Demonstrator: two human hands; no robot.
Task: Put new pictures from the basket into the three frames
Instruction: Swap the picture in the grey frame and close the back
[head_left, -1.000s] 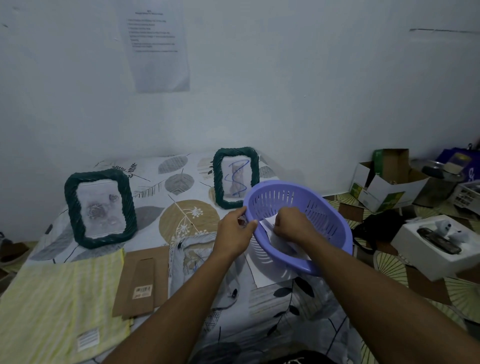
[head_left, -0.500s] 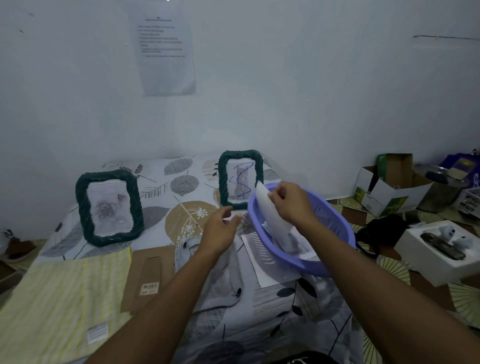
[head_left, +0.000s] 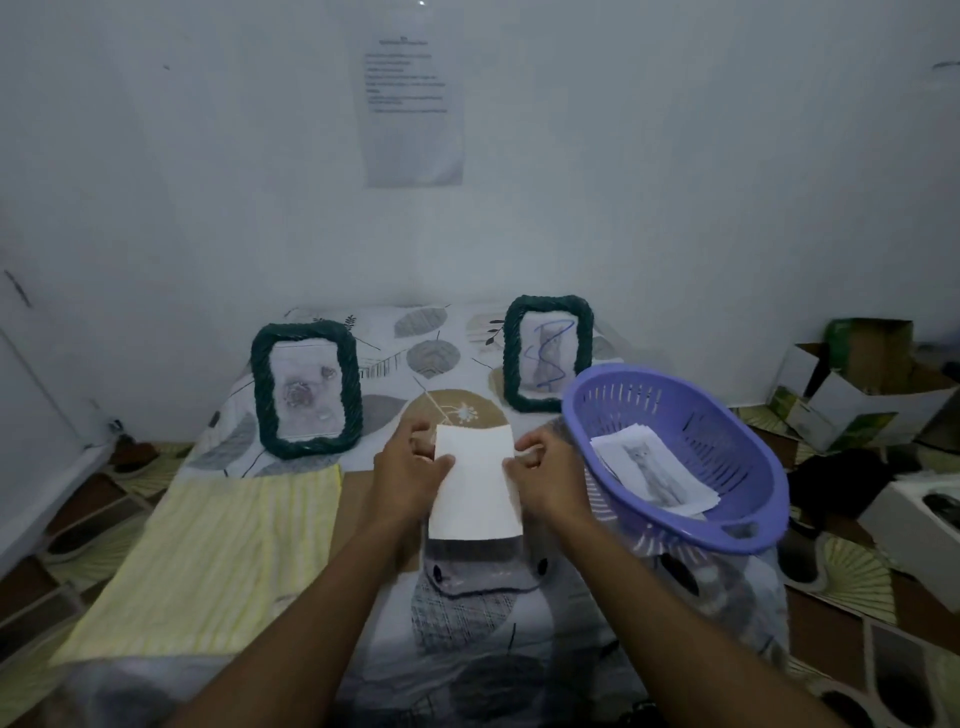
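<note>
While I am looking down over the patterned cloth (head_left: 457, 618), I am holding a white sheet (head_left: 475, 483) between my two hands, low over the cloth and just left of the purple basket (head_left: 748, 540). My left hand (head_left: 410, 473) is pinching the sheet's left edge near the top, thumb lying on the side facing me and fingers curled behind. My right hand (head_left: 545, 478) is pinching the right edge at about the same height, fingers bent close round the paper. The side I am seeing is showing blank. The sheet's long axis is running away from me: its top edge is pointing toward the wall and its lower edge is hanging free toward me.

The basket is sitting tilted, close beside my right hand, and is holding more printed pictures (head_left: 654, 478), the top one showing a grey animal figure. Two green frames are standing upright at the back, the left frame (head_left: 262, 384) beyond my left hand and the right frame (head_left: 548, 303) just behind the basket's rim. A yellow striped cloth (head_left: 218, 561) is lying left of my left arm.
</note>
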